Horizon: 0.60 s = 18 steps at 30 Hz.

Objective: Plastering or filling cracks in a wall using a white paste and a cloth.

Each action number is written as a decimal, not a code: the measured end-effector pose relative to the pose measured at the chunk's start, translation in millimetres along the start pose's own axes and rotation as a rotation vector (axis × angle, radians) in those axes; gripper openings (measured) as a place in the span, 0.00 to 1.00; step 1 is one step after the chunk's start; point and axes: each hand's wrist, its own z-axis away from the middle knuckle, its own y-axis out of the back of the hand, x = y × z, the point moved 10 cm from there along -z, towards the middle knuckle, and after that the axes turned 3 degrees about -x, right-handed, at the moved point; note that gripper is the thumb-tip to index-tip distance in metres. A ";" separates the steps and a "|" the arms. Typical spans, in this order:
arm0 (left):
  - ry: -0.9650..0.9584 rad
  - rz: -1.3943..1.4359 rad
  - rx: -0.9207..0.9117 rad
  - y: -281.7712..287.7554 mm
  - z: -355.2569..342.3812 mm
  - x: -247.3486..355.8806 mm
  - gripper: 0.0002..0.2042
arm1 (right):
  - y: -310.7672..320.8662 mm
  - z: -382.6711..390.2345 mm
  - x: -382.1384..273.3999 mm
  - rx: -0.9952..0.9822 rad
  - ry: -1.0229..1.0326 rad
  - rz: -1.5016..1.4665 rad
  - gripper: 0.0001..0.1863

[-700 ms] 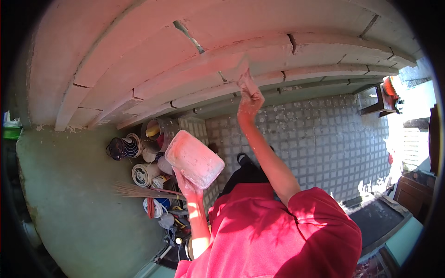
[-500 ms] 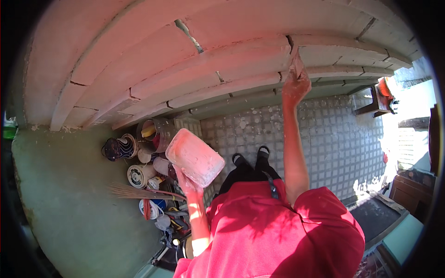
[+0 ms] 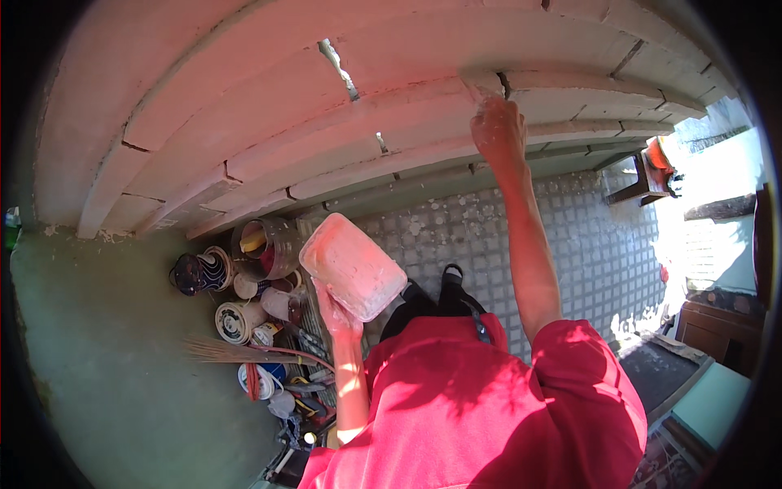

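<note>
My left hand (image 3: 336, 316) grips the lower left side of a rectangular plastic tub (image 3: 352, 267), smeared with pale paste and tilted in front of my body. Up at the wall (image 3: 423, 106), my closed right hand (image 3: 499, 137) presses against a long block-like ledge. From its fingers juts a thin, flat, pale piece (image 3: 482, 84), perhaps a scraper blade, mostly hidden by the hand. Just right of it a dark crack (image 3: 503, 85) cuts the ledge. Farther left, an open slit (image 3: 338, 69) lets light through the wall.
Buckets (image 3: 236, 323), a clear bin (image 3: 269, 248), and a twig broom (image 3: 236, 351) crowd the left side by a green wall (image 3: 122, 342). Tiled floor (image 3: 586, 236) lies around my feet. At right stand a small bench (image 3: 639, 183) and a dark-topped table (image 3: 660, 367).
My right hand has moved left and slightly down along the ledge, from right of the crack to just left and below it. The tub has shifted slightly right in view, still in my left hand.
</note>
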 end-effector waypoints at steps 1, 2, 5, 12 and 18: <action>0.001 0.008 0.006 -0.1 -0.9 2.5 0.26 | 9.6 -4.1 9.9 0.025 -0.036 -0.061 0.16; 0.001 0.017 0.013 1.4 -2.2 4.7 0.26 | 17.9 -8.7 21.1 0.048 -0.071 -0.123 0.15; 0.004 0.047 -0.024 7.7 -9.2 7.4 0.26 | 17.3 -34.6 64.9 -0.095 -0.207 -0.182 0.16; 0.022 0.061 -0.032 15.5 -17.3 16.5 0.26 | 6.9 -43.0 3.9 -0.026 0.095 0.133 0.15; 0.046 0.069 -0.037 25.1 -25.6 26.8 0.26 | -6.9 -32.4 -58.7 -0.058 0.192 0.162 0.12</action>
